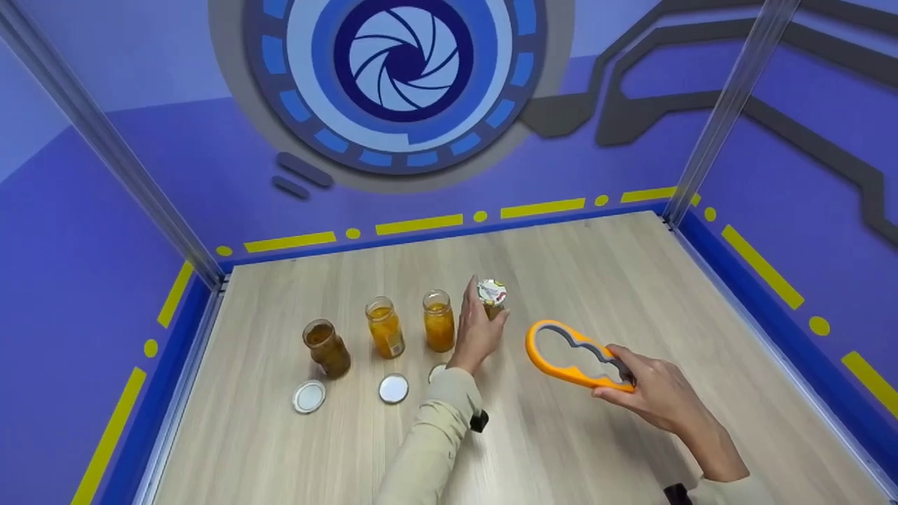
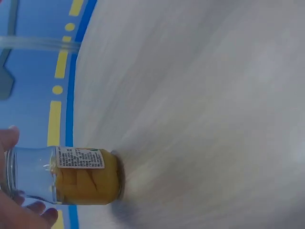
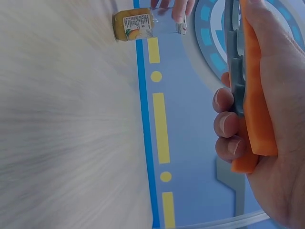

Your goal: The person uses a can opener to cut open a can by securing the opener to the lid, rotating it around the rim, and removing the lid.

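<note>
My left hand (image 1: pixel 478 337) grips a lidded glass jar around its upper part, thumb on one side and fingers on the other. The patterned lid (image 1: pixel 492 291) shows above the hand. In the left wrist view the jar (image 2: pixel 88 183) holds yellow-orange fruit pieces below a clear upper part, and its base is at the tabletop. My right hand (image 1: pixel 663 393) holds an orange jar opener (image 1: pixel 561 373) with a grey scalloped inner edge by its handle end, raised to the right of the jar. In the right wrist view the fingers (image 3: pixel 226 125) curl around the opener.
Left of the gripped jar stand three lidless jars: two with orange contents (image 1: pixel 439 331) (image 1: pixel 387 338) and a brown one (image 1: pixel 335 359). In front of them lie a white lid (image 1: pixel 309 397), another lid (image 1: pixel 393 388) and a third lid (image 1: pixel 436 370), partly behind the left sleeve. Blue walls (image 1: pixel 393 217) enclose the table.
</note>
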### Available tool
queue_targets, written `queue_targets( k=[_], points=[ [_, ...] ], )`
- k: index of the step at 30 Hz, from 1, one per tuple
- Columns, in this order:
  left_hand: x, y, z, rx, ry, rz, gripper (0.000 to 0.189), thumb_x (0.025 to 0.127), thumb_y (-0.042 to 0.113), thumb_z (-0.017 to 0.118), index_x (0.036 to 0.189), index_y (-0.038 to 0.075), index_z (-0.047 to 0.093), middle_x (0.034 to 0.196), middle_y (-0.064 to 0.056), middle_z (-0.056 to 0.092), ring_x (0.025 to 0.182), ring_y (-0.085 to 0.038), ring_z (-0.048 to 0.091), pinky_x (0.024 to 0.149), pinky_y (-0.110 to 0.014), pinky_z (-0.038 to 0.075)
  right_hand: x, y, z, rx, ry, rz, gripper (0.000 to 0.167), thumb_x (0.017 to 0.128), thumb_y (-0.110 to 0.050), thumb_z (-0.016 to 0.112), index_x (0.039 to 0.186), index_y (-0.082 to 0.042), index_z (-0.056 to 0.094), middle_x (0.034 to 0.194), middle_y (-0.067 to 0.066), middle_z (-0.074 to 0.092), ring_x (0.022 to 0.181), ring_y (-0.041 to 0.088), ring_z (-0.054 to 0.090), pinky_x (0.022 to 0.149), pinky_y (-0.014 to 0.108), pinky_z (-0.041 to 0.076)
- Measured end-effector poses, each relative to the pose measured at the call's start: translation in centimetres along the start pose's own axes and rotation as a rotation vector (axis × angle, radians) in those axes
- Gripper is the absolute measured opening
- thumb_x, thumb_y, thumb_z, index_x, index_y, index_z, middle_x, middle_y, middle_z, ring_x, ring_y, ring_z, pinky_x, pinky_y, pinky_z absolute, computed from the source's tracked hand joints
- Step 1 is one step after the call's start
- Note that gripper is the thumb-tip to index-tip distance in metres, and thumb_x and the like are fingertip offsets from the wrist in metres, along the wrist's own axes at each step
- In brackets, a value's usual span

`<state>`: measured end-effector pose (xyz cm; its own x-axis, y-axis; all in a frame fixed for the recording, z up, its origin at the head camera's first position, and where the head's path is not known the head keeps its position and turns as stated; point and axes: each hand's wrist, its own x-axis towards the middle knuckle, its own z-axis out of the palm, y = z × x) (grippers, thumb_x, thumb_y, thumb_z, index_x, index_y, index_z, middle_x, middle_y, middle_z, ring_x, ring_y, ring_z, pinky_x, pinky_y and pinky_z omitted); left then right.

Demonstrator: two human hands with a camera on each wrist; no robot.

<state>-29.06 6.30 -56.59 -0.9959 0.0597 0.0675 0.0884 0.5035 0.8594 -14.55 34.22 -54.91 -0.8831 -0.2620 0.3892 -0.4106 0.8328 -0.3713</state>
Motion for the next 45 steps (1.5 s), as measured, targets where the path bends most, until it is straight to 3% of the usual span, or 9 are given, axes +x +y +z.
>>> queue_targets(
  k=[4, 9, 14, 19, 26, 35, 39, 45],
  points=[
    [0.4, 0.0, -0.5, -0.085, -0.046, -0.063, 0.077, 0.101, 0.020, 0.070, 0.162, 0.015, 0.025, 0.164, -0.009, 0.034, 0.148, -0.027, 0.036, 0.121, -0.046, 0.029, 0.1, 0.0, 0.0, 0.000, -0.005, 0.023, 0.061, 0.077, -0.050, 0.089, 0.121, -0.015, 0.066, 0.068, -0.018, 0.039, 0.053, 0.000, 0.034, 0.050, 0.023, 0.032],
    [-0.2, -0.5, -0.9, -0.123, -0.080, -0.082, 0.073, 0.097, 0.023, 0.074, 0.157, 0.020, 0.034, 0.159, -0.007, 0.043, 0.144, -0.025, 0.043, 0.119, -0.047, 0.034, 0.2, 0.0, -0.1, 0.004, 0.002, 0.030, 0.062, 0.076, -0.048, 0.089, 0.122, -0.012, 0.066, 0.068, -0.017, 0.039, 0.054, 0.001, 0.035, 0.051, 0.023, 0.032],
    [-1.7, -1.1, -1.0, -0.193, -0.160, -0.040, 0.073, 0.094, 0.022, 0.078, 0.154, 0.020, 0.038, 0.153, -0.007, 0.048, 0.139, -0.024, 0.047, 0.117, -0.045, 0.037, 0.4, -0.1, 0.0, 0.004, -0.002, 0.028, 0.062, 0.077, -0.047, 0.089, 0.123, -0.012, 0.066, 0.068, -0.017, 0.040, 0.054, 0.001, 0.035, 0.050, 0.023, 0.032],
    [-3.7, -1.7, -1.0, -0.252, -0.237, 0.040, 0.071, 0.092, 0.024, 0.080, 0.151, 0.018, 0.042, 0.148, -0.006, 0.054, 0.137, -0.023, 0.049, 0.115, -0.046, 0.039, 0.9, -0.5, 0.3, 0.002, -0.018, 0.019, 0.062, 0.077, -0.049, 0.088, 0.122, -0.013, 0.066, 0.068, -0.017, 0.040, 0.053, 0.001, 0.036, 0.050, 0.023, 0.033],
    [-6.5, -2.6, -1.1, -0.269, -0.280, 0.126, 0.074, 0.091, 0.028, 0.081, 0.152, 0.019, 0.040, 0.146, -0.001, 0.057, 0.131, -0.022, 0.054, 0.108, -0.047, 0.045, 1.5, -1.5, 1.0, 0.018, -0.051, 0.004, 0.057, 0.080, -0.052, 0.086, 0.119, -0.016, 0.065, 0.070, -0.017, 0.043, 0.055, 0.001, 0.037, 0.051, 0.023, 0.033],
    [-8.9, -3.2, -1.1, -0.304, -0.289, 0.091, 0.071, 0.091, 0.036, 0.081, 0.147, 0.017, 0.041, 0.143, 0.001, 0.060, 0.131, -0.015, 0.053, 0.109, -0.041, 0.043, 2.3, -2.4, 1.7, 0.040, -0.069, -0.020, 0.063, 0.080, -0.059, 0.082, 0.123, -0.014, 0.066, 0.073, -0.018, 0.045, 0.057, 0.000, 0.039, 0.052, 0.023, 0.035],
    [-10.1, -3.1, -1.4, -0.305, -0.319, 0.033, 0.077, 0.089, 0.043, 0.081, 0.150, 0.019, 0.039, 0.143, 0.004, 0.058, 0.128, -0.017, 0.052, 0.109, -0.045, 0.042, 2.5, -2.8, 2.0, 0.050, -0.085, -0.019, 0.067, 0.081, -0.059, 0.082, 0.126, -0.012, 0.066, 0.073, -0.018, 0.047, 0.057, 0.001, 0.041, 0.052, 0.023, 0.037],
    [-11.3, -3.2, -1.4, -0.342, -0.359, 0.045, 0.074, 0.090, 0.033, 0.082, 0.150, 0.022, 0.041, 0.144, 0.006, 0.055, 0.130, -0.017, 0.052, 0.113, -0.050, 0.038, 3.0, -3.5, 2.6, 0.052, -0.124, -0.015, 0.072, 0.080, -0.064, 0.079, 0.129, -0.012, 0.066, 0.073, -0.018, 0.048, 0.059, 0.001, 0.043, 0.053, 0.022, 0.038]
  ],
)
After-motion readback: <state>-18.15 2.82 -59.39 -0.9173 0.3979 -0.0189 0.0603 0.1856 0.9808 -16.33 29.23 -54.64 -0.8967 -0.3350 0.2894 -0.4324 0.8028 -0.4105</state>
